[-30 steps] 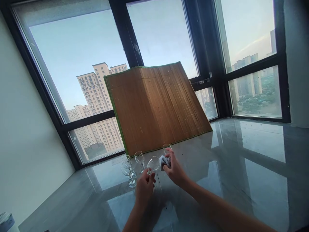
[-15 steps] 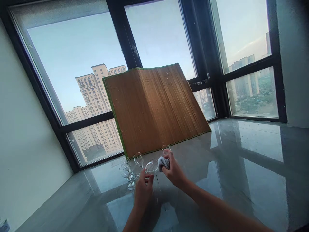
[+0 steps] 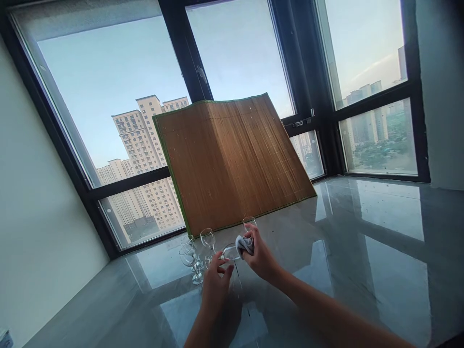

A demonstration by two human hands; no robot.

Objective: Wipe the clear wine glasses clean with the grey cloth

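Note:
A clear wine glass [image 3: 229, 252] lies sideways between my hands, its bowl turned to the right. My left hand [image 3: 216, 281] has its fingers closed about the base end of that glass. In my right hand [image 3: 258, 253] is a bunched grey cloth [image 3: 244, 245], pressed against the mouth of the bowl, so the rim is hidden. Just left of my left hand stand several upright stemmed glasses, among them a front one [image 3: 188, 254] and one farther right [image 3: 208, 238]. Behind my right hand another glass [image 3: 249, 222] shows only its upper part.
A brown bamboo mat [image 3: 235, 164] with green edging leans against the dark window frame [image 3: 300, 72] at the back. Under everything is a glossy grey surface [image 3: 326, 309] with bright window reflections. A white wall [image 3: 36, 217] borders it on the left.
The cloth in my right hand has shifted slightly left, farther over the glass's mouth. The held glass is turned a little, and my left fingers have moved slightly on it.

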